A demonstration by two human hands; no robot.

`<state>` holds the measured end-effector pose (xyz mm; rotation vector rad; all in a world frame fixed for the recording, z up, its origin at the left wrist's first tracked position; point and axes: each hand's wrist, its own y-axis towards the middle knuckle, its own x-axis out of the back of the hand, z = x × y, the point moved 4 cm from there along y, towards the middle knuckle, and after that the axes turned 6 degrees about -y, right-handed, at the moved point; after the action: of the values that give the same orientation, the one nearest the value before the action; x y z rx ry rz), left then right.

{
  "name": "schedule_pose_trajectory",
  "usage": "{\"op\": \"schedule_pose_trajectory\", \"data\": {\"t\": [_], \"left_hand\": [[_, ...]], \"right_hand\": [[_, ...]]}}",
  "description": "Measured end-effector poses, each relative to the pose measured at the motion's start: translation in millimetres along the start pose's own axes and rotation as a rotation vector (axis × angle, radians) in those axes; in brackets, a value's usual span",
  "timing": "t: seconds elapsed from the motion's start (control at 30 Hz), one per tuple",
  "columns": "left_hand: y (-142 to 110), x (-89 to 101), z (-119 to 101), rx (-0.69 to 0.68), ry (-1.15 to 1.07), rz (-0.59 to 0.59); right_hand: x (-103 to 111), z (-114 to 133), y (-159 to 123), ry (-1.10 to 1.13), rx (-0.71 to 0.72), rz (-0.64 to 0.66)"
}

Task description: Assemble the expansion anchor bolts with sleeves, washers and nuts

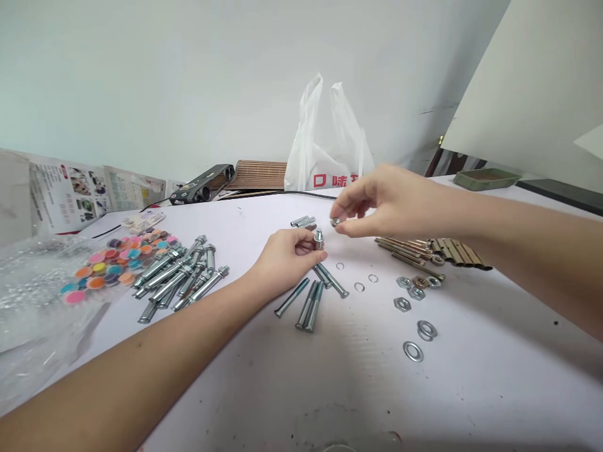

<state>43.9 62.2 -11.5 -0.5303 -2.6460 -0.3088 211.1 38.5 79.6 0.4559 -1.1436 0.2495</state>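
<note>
My left hand (288, 258) is closed around an expansion bolt (319, 236), held upright with its threaded tip and a washer showing above my fingers. Just to the right and slightly higher, my right hand (379, 204) pinches a hex nut (335, 221) between thumb and fingers, apart from the bolt. Loose bolts (311, 307) lie below my left hand, and a few thin spring washers (359, 287) are to their right. Several nuts (402, 304) and flat washers (413, 351) rest under my right forearm's side of the table. Metal sleeves (455, 252) lie in a row behind them.
A pile of assembled expansion bolts (181, 276) is on the left, beside colourful plastic caps (110, 267) and clear plastic wrap (38, 301). At the back stand a white plastic bag (325, 150) and a black device (202, 183). A green tray (487, 179) is at the back right.
</note>
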Motion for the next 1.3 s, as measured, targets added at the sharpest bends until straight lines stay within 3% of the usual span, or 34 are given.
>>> {"op": "schedule_pose_trajectory", "data": {"t": [0.17,0.3,0.6,0.77,0.9,1.07,1.3], "left_hand": [[0.9,-0.2,3.0,-0.004,-0.063,0.019],[1.3,-1.3,4.3,-0.022,-0.053,0.035],[0.6,-0.5,3.3,-0.023,-0.049,0.028],[-0.4,0.4,-0.2,-0.005,-0.037,-0.001],[-1.1,0.9,-1.9,0.002,-0.045,0.003],[1.3,1.3,4.4,0.033,-0.048,0.009],[2.1,0.8,4.2,0.014,-0.114,0.022]], "right_hand": [[-21.3,4.6,15.5,0.066,0.187,-0.035],[-30.8,-1.7,15.3,0.133,0.245,-0.04],[-44.7,-11.4,8.1,0.421,0.11,0.001],[-49.6,-15.2,5.0,0.366,0.057,-0.084],[-46.9,-13.5,0.6,0.344,0.105,-0.1],[-34.9,-21.8,-5.7,0.462,-0.073,-0.346],[-51.3,-3.3,2.5,0.389,0.143,-0.114]]}}
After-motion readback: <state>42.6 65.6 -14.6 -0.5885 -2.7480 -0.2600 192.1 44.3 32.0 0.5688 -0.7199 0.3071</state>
